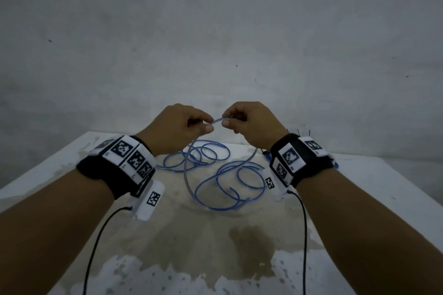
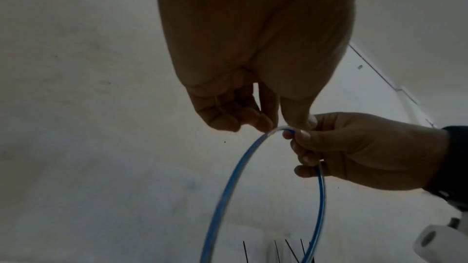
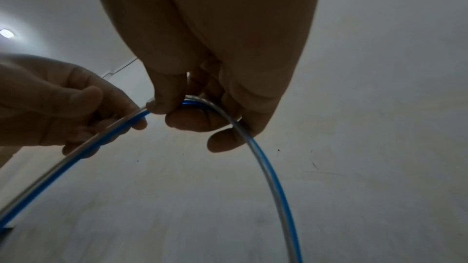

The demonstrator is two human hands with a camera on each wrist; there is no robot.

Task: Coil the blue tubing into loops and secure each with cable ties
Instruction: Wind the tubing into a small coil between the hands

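Left fingers (image 1: 208, 127): thumb and forefinger pinch the blue tubing (image 1: 217, 120) at the top of a raised arc; the other fingers are curled in under the palm.
Right fingers (image 1: 226, 123): thumb and forefinger pinch the same stretch of tubing just to the right of the left pinch; in the right wrist view the tubing passes between the thumb and the curled fingers and bends down past them.
Left hand (image 1: 178, 124): held up above the far part of the counter, back of the hand toward the viewer, close to the right hand but not touching it.
Right hand (image 1: 251, 122): level with the left, knuckles up, wrist angled out to the right.
Tubing between the hands: a short pale-blue span, arching slightly upward, bridges the two pinches.
Tubing below: from each hand a strand drops down, the two forming a hoop in the left wrist view; the rest lies in loose, overlapping loops on the counter (image 1: 72, 179), under and just nearer than the hands.
Wrist bands: a black strap with white marker blocks sits on each wrist (image 1: 124, 160), each with a thin black lead trailing toward the near edge.
Cable ties (image 2: 291, 251): thin black strips stand up at the bottom of the left wrist view; on the counter they show just behind the right wrist.
Counter surface: white with brownish stains across the middle and near part.
Wall (image 1: 215, 31): plain grey, behind the counter.
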